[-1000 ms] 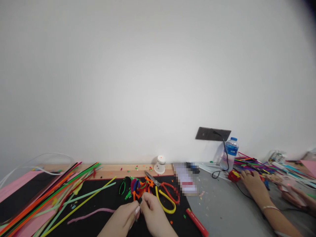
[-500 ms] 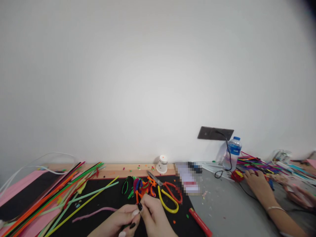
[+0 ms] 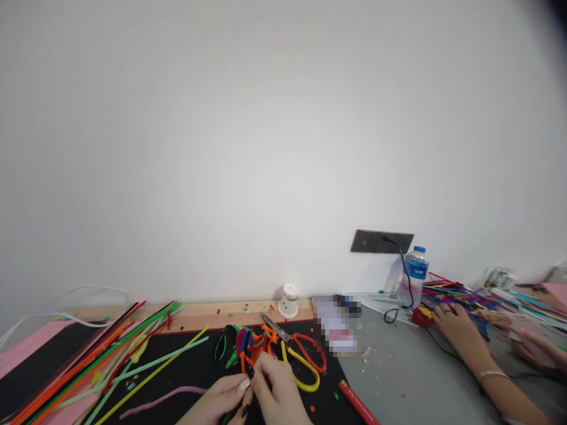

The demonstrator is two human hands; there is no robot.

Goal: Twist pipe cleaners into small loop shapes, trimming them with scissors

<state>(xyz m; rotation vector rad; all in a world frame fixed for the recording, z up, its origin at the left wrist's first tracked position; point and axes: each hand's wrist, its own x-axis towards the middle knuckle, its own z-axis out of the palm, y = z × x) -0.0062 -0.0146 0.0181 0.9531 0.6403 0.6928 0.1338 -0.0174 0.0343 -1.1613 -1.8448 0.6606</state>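
Observation:
At the bottom middle, my left hand (image 3: 221,401) and my right hand (image 3: 277,392) meet over the black mat (image 3: 177,369), fingertips pinched together. What they pinch is too small and hidden to name; a bit of dark green shows under my left fingers. Just beyond my fingers lies a heap of twisted pipe cleaners (image 3: 251,342) in orange, purple, blue and green. Scissors (image 3: 286,339) with one red and one yellow handle lie beside my right hand. A mauve pipe cleaner (image 3: 162,401) stretches out left of my left hand.
Long coloured pipe cleaners (image 3: 80,378) lie at left. A white cup (image 3: 289,301) stands near the wall, with a phone (image 3: 334,327) beside it. A red tube (image 3: 357,401) lies right of the mat. Further right are a bottle (image 3: 415,274) and another person's hands (image 3: 458,330).
The view has shifted slightly, so the table things sit a little lower and further left. My hands remain together, with only small finger movement.

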